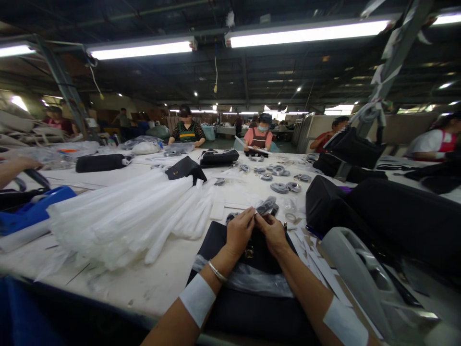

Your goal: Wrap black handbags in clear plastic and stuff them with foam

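A black bag (252, 312) lies flat before me at the table's front edge, with a gold clasp (249, 252) and a band of clear plastic film (255, 283) across it. Over its far end, my left hand (239, 230) and my right hand (272, 234) meet, fingertips pinched together. A tiny white bit shows between them; what they hold is too small to name. Just beyond the fingers is a grey strap bundle in clear plastic (267, 205). White patches are stuck on both forearms.
Long white wrapping sheets (122, 211) are heaped at left, near a blue object (36, 206). At right are a grey tape dispenser (355, 269), white paper strips (324, 266) and large black bags (399, 211). Coiled grey straps (279, 187) lie ahead. Several co-workers surround the table.
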Demonstrator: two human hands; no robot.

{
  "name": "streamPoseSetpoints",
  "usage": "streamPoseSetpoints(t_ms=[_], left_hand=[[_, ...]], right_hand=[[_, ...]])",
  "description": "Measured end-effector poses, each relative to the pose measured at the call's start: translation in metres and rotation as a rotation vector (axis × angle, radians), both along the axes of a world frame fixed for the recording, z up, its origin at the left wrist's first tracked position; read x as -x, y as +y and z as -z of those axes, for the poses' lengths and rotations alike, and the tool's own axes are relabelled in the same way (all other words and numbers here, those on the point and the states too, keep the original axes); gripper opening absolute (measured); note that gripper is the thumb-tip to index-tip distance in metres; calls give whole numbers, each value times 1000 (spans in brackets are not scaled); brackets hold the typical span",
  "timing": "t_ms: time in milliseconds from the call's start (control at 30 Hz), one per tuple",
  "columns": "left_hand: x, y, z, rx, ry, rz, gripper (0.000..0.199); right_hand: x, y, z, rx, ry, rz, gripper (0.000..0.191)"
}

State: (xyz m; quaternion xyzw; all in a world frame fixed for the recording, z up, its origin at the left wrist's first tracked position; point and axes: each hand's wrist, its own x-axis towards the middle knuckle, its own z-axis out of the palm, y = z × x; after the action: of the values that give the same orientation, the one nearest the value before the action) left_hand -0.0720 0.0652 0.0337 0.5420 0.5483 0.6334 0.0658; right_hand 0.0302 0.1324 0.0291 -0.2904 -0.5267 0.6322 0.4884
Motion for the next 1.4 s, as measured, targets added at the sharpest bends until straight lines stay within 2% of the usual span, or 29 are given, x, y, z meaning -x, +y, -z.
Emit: streamPoseSetpoints(t_ms=[200,400,467,600,767,867,900,967,1033,1067,1100,1167,1233,1267,1333,1400], left_hand=[[-5,-2,3,-12,87,24,45],[3,2,-2,-44,-67,33,27],[10,5,-4,-7,-93,29,27],[23,8,-6,97,-52,89,30],[29,9,-6,111,-47,167,27],[27,10,-5,106,-59,186,35],[27,10,-4,114,-68,197,39],[26,9,-4,138,-89,197,42],[25,7,-5,150,-114,170,43],[24,7,-5,147,-123,158,43],[24,6,-5,142,-128,152,43],[22,7,-6,125,-130,146,42],[21,8,-6,107,-123,141,40],[20,8,-6,101,-119,141,39],[20,9,-5,98,-107,144,37],[20,8,-5,102,-85,141,35]], right_hand=[[-2,2,1,-17,22,2,33],[-2,2,3,-5,63,-18,34],[-2,2,1,-4,72,-27,36],[-2,2,-4,-31,68,-54,38],[-4,-5,-11,-84,-17,-61,37],[-18,-14,-22,-110,-117,-68,32],[-28,-18,-28,-157,-182,-56,30],[-59,-26,-40,-365,-390,19,27],[-105,-32,-51,-683,-667,186,26],[-133,-33,-56,-787,-776,295,26],[-162,-32,-58,-864,-884,398,26],[-221,-28,-60,-919,-1069,608,27],[-270,-22,-56,-823,-1223,732,30],[-289,-21,-54,-700,-1277,729,31],[-313,-24,-48,-404,-1285,617,35],[-320,-30,-44,-130,-1120,481,43]])
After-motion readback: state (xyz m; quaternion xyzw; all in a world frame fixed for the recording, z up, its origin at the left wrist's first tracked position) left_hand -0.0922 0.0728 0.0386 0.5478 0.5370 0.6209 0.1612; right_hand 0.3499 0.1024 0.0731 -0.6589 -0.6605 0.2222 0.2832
